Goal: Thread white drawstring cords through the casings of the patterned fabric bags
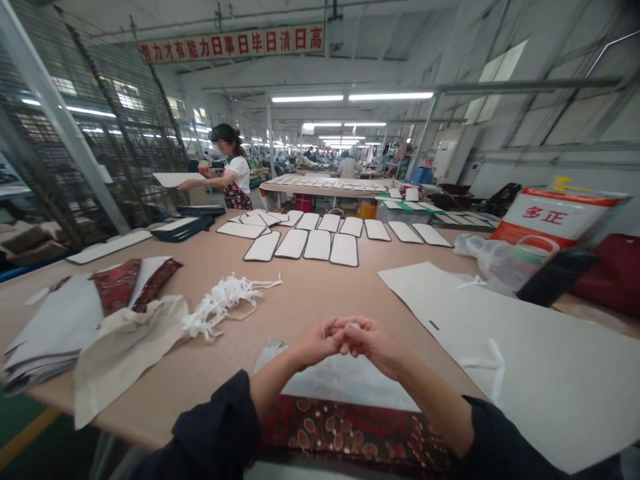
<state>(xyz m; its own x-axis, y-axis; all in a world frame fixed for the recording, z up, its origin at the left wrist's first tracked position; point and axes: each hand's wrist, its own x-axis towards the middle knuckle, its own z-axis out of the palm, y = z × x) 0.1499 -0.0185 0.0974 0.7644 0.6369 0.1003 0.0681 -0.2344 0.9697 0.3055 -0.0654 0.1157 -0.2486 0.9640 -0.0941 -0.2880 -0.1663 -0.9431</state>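
My left hand (pixel 316 342) and my right hand (pixel 373 342) meet over the near edge of the brown worktable (pixel 300 293). Both are closed, fingertips pinched together on something small and pale that I cannot make out. Under them lies a white lining piece (pixel 345 383) on a dark red patterned fabric (pixel 350 433). A bundle of white cord strips (pixel 220 303) lies a little to the left, beyond my left hand.
A cream cloth (pixel 120 350) and a stack of grey and red pieces (pixel 65 320) sit at left. A large white sheet (pixel 525 360) lies at right. Rows of white panels (pixel 320 243) fill the far table. A tin (pixel 555 220) stands at right. A person (pixel 233 170) works far left.
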